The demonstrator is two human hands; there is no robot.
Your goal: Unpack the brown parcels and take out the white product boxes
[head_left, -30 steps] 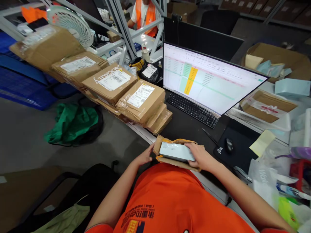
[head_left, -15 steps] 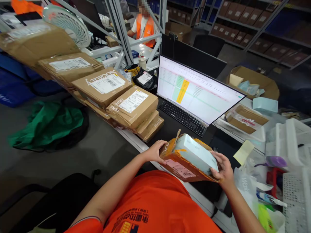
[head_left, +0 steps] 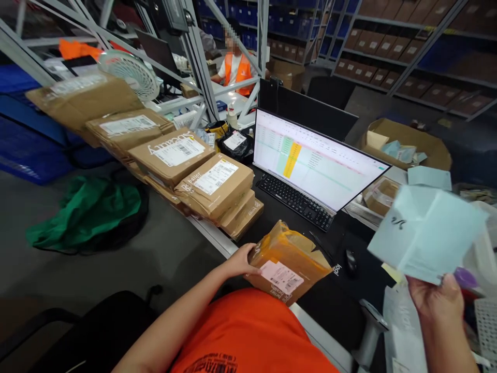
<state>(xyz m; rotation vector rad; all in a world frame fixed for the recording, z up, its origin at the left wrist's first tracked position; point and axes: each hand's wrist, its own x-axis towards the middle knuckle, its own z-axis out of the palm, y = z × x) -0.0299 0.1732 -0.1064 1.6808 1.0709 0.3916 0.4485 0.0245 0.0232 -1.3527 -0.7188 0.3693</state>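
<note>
Here, one crumpled brown mailer at the desk front edge under the left hand, right hand clamping one flat pale-blue box.

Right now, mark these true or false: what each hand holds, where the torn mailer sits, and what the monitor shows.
1. The right hand holds a pale blue box up. True.
2. The left hand rests on the torn mailer. True.
3. The torn mailer lies on the keyboard. False: it lies on the desk in front of it.
4. The monitor is dark. False: it shows a spreadsheet.
</note>
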